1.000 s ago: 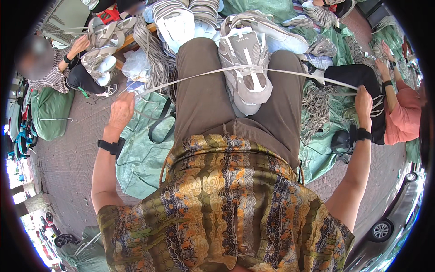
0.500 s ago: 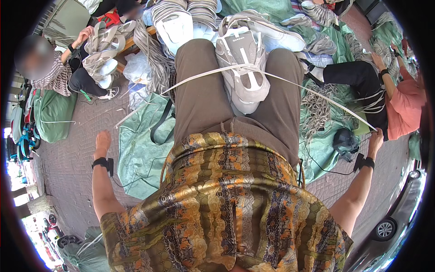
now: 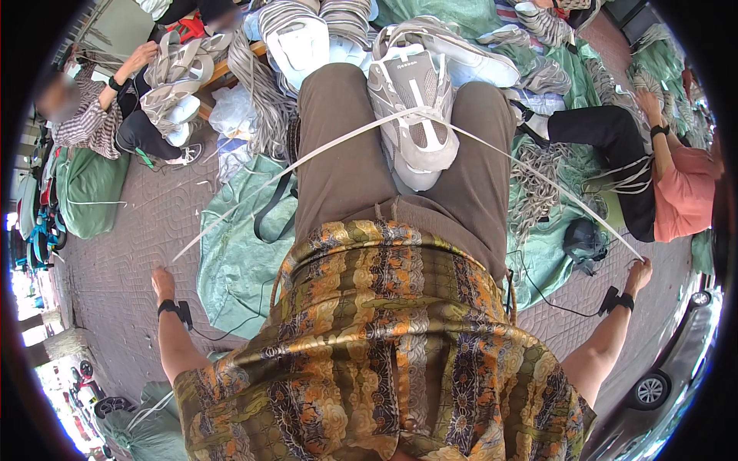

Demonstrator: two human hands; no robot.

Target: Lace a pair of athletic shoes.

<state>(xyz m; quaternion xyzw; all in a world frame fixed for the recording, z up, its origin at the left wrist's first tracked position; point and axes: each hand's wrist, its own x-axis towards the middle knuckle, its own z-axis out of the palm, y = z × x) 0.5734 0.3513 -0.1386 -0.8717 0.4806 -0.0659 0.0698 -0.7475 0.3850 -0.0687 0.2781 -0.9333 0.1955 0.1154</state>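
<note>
1. Two hands are spread wide apart, one on each side of our body, and a white strap runs between them.
2. Our right hand is low at the right side, and its fingers are closed on the right end of the strap.
3. Our left hand is low at the left side. The left end of the strap comes near it, but we cannot tell if the fingers close on it.
4. The strap goes up from each hand and crosses a grey shoe, which lies sole-up on our lap, on the brown trousers.
5. More shoes lie in a pile beyond our knees, on green sheets.
6. At the left a person in a striped top holds shoes, and at the right a person in a pink top handles straps.
</note>
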